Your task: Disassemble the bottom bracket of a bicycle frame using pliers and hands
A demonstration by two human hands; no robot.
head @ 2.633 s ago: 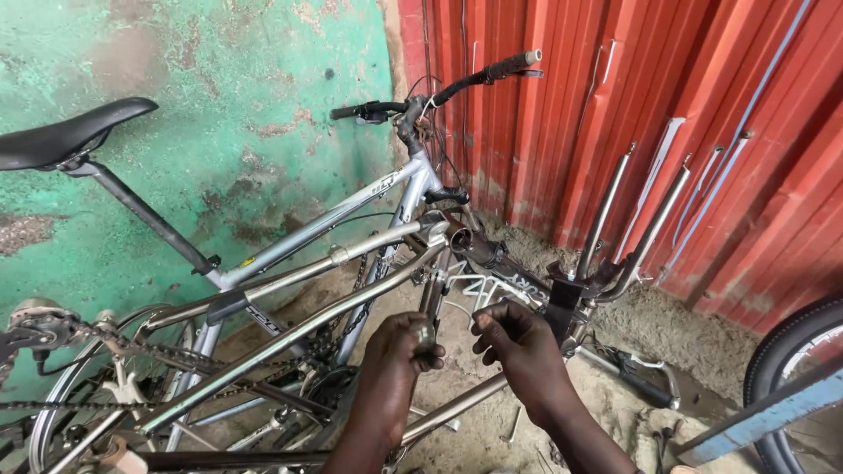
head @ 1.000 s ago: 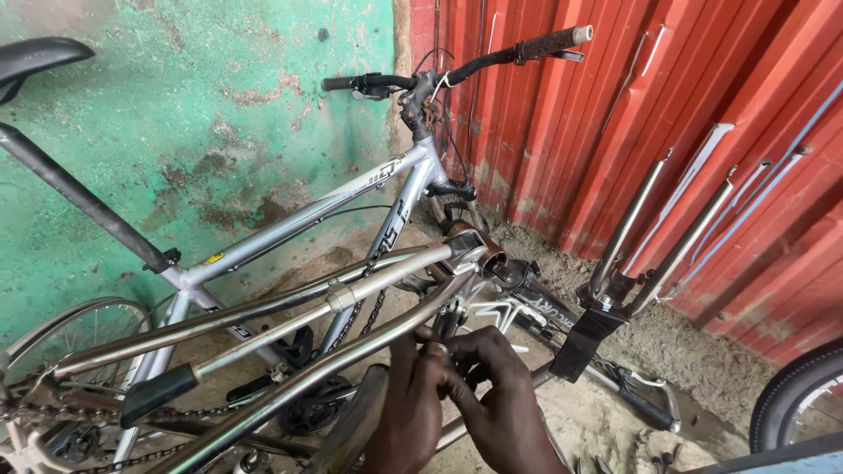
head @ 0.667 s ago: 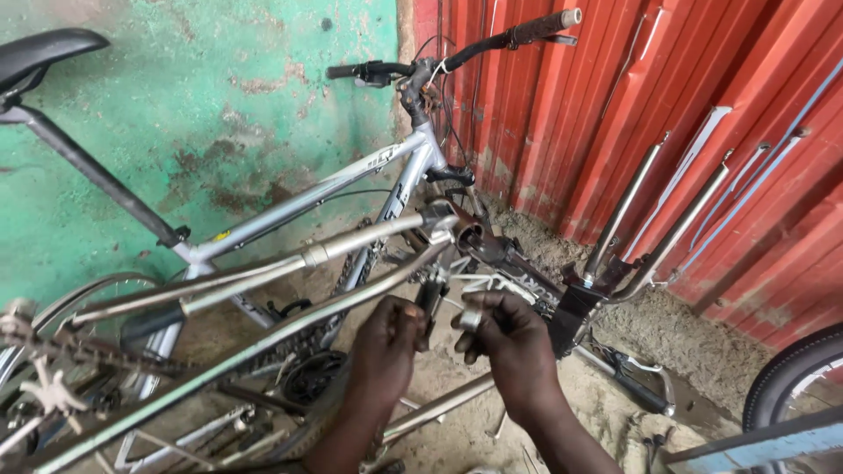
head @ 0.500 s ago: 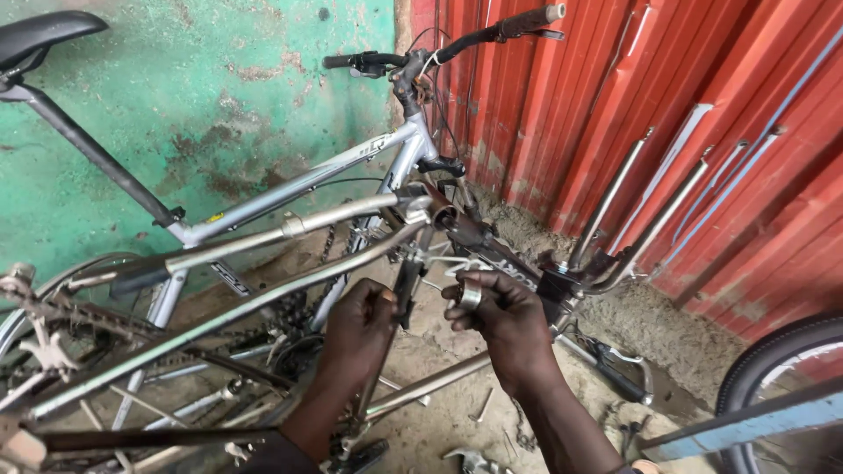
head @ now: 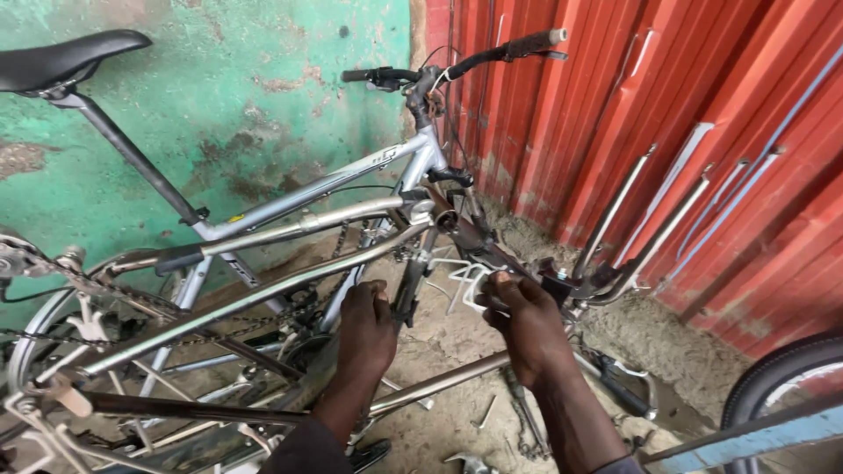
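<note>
Left hand [head: 367, 326] is closed around a dark slanted strut [head: 409, 285] of the bare chrome bicycle frame [head: 263, 294]. Right hand [head: 525, 318] pinches a white wire bracket [head: 465, 279] just below the frame's head tube. A silver bicycle with black saddle [head: 61, 60] leans on the green wall behind.

The bicycle saddle [head: 66, 60] is black, on a black seatpost [head: 132, 158]; the upright bicycle frame [head: 351, 175] is silver-grey; the handlebar grips [head: 518, 44] are black. The wall [head: 246, 105] is green with brown blotches; the corrugated metal sheeting [head: 659, 96] is red-orange; the bare frame tube [head: 263, 294] is dull steel grey.
</note>
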